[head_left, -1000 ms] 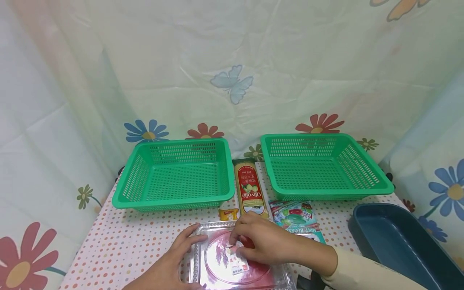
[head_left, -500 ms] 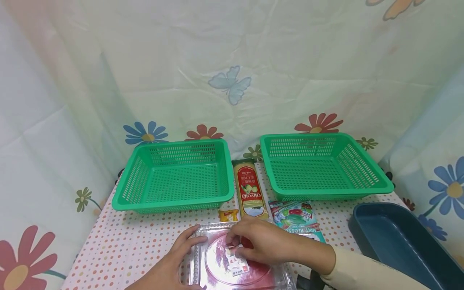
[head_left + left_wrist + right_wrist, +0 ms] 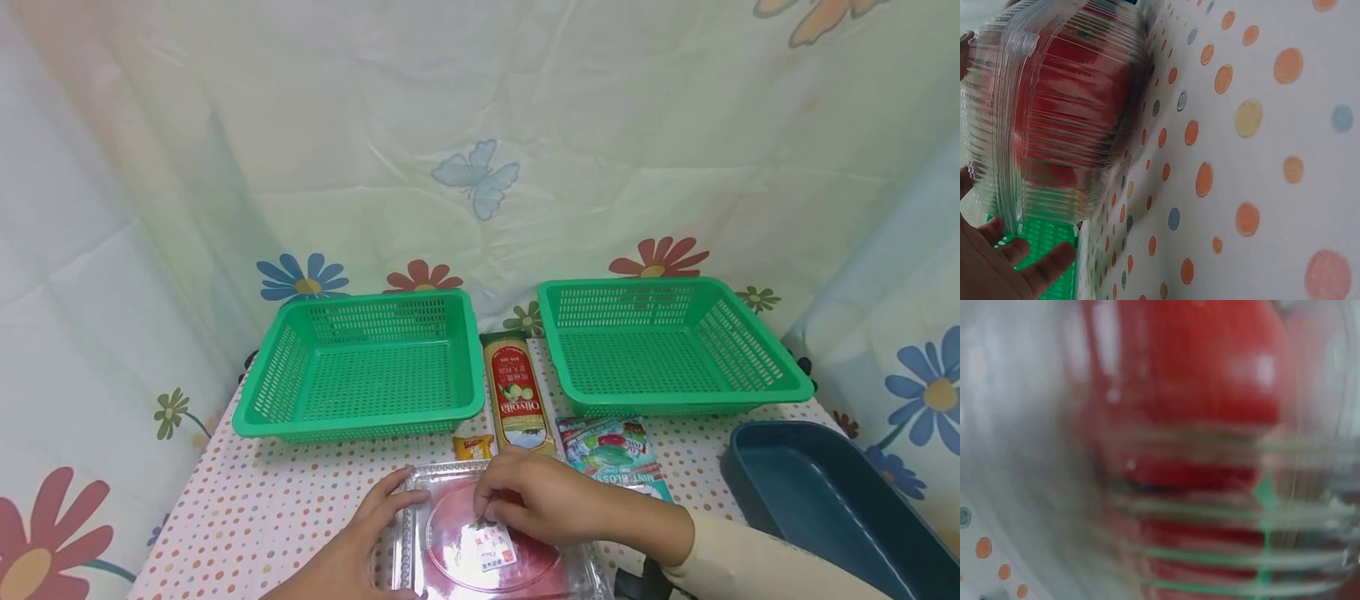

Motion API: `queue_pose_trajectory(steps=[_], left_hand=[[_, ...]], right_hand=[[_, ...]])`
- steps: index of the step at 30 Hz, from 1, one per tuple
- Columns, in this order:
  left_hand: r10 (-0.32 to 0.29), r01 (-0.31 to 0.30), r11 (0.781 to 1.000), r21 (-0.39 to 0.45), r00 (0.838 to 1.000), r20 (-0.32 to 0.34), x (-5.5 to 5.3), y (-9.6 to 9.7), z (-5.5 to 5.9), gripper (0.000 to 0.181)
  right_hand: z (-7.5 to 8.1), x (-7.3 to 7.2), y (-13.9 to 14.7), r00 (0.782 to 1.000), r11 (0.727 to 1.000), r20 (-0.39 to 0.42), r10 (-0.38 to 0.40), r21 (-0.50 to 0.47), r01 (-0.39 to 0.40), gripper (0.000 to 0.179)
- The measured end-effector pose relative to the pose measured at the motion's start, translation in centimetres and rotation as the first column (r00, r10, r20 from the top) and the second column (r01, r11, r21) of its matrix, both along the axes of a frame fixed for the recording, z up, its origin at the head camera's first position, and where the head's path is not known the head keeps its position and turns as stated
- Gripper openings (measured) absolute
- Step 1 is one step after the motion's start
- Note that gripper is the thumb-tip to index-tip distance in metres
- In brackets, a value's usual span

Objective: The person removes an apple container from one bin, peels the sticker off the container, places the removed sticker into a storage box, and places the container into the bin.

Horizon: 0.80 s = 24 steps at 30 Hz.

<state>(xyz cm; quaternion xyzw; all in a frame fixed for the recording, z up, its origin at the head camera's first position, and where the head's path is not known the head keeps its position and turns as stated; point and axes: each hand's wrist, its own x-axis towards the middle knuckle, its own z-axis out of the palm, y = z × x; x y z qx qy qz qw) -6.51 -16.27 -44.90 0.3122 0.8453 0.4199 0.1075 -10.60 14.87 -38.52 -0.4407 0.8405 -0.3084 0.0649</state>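
Observation:
A clear plastic clamshell box with red contents lies at the table's front. On its lid is a white label. My right hand reaches over the lid from the right, thumb and index finger pinching at the label's upper edge. My left hand rests against the box's left side with its fingers spread along the rim. The left wrist view shows the ribbed box wall, with fingers stretched out by its corner. Red, glossy contents fill the blurred right wrist view.
Two green baskets stand at the back. Between them lies an Olivoilà pack, with a small yellow packet in front. A green candy bag lies right of it. A dark blue tub stands at the right.
The fingers of my right hand shift slightly at the label's upper edge, and more of the label shows. My left hand and the box stay in place.

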Motion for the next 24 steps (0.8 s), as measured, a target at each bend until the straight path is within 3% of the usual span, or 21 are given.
queue_pose_trajectory(steps=[4, 9, 12, 18, 24], left_hand=[[-0.006, 0.007, 1.0, 0.008, 0.999, -0.048, 0.0, -0.1, -0.3, 0.094], [-0.014, 0.015, 1.0, 0.019, 0.998, -0.064, 0.0, -0.2, -0.5, 0.093], [-0.025, 0.026, 0.999, 0.03, 0.998, -0.065, 0.0, -0.2, -0.5, 0.093], [-0.032, 0.032, 0.999, 0.021, 0.999, -0.016, -0.2, -0.1, -0.5, 0.092], [-0.014, 0.014, 1.0, -0.004, 0.998, 0.061, -0.4, -0.1, -0.4, 0.094]], right_hand=[[-0.1, 0.0, 0.4, 0.998, 0.998, 0.06, 0.012, -0.066, -0.008, 0.016], [0.3, -0.1, 1.1, 0.979, 0.986, 0.197, 0.054, -0.167, -0.021, 0.015], [0.8, -0.1, 1.6, 0.971, 0.978, 0.232, 0.061, -0.207, -0.011, 0.016], [2.2, -0.3, 3.6, 0.98, 0.974, 0.197, 0.028, -0.225, 0.018, 0.012], [2.9, -0.9, 6.6, 0.985, 0.976, 0.136, -0.106, -0.173, 0.129, 0.021]])
